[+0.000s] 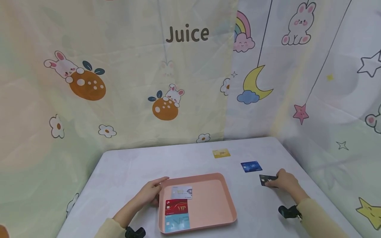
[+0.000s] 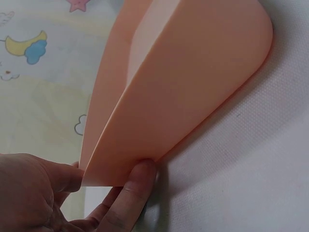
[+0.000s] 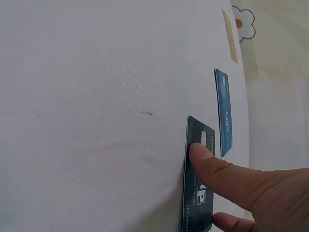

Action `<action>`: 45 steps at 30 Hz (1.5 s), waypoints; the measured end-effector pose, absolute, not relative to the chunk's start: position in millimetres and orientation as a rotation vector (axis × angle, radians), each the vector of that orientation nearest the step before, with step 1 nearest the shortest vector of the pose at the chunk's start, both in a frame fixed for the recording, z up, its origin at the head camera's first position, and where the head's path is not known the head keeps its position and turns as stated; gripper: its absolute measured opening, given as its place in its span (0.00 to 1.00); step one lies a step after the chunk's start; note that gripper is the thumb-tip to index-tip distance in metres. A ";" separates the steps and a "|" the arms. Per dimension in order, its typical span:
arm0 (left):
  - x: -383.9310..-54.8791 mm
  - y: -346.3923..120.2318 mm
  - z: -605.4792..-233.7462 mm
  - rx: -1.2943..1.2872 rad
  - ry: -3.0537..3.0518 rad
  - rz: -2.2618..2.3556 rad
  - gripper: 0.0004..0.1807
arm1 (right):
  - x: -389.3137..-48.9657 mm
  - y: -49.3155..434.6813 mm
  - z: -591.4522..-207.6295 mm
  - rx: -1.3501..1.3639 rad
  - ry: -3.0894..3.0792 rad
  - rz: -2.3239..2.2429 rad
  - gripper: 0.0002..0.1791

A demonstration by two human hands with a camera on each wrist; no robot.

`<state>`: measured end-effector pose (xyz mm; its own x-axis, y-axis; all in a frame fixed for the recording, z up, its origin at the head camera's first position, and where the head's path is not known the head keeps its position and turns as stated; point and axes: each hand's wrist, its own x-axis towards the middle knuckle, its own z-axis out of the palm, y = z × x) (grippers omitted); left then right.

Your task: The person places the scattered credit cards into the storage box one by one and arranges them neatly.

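A pink tray (image 1: 212,201) lies on the table, and my left hand (image 1: 150,193) grips its far left corner. In the left wrist view, the digits of my left hand (image 2: 91,198) touch the rim and outer wall of the tray (image 2: 183,72). Stacked along the tray's left side are a silver card (image 1: 181,192), a red VIP card (image 1: 176,207) and a light blue card (image 1: 177,222). At the right, my right hand (image 1: 287,185) pinches a black VIP card (image 1: 266,178). Its thumb lies across the black card's face (image 3: 198,183) in the right wrist view.
Beyond the black card lies a blue VIP card (image 1: 251,166), with a gold card (image 1: 221,153) farther back. The white table (image 1: 134,165) meets printed curtains (image 1: 125,99) at its back. Black wrist devices (image 1: 288,212) sit on both wrists.
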<state>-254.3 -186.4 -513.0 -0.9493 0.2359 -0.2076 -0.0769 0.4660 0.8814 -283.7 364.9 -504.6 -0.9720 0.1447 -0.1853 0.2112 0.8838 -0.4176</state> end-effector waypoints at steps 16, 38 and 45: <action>-253.1 -186.2 -514.6 0.123 2.417 1.484 0.26 | -285.2 373.1 -507.1 0.334 2.890 -0.788 0.38; -256.1 -185.2 -515.3 0.131 2.423 1.467 0.26 | -288.3 394.2 -519.6 0.530 2.488 -1.447 0.22; -254.6 -185.8 -512.8 0.132 2.410 1.474 0.26 | -286.8 392.7 -517.2 0.580 2.336 -1.599 0.23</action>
<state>-254.6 -185.8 -512.8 -0.9471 0.2384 -0.2150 -0.0828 0.4657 0.8811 -286.8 392.7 -517.2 -0.8891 0.1818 -0.4201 0.4574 0.3179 -0.8305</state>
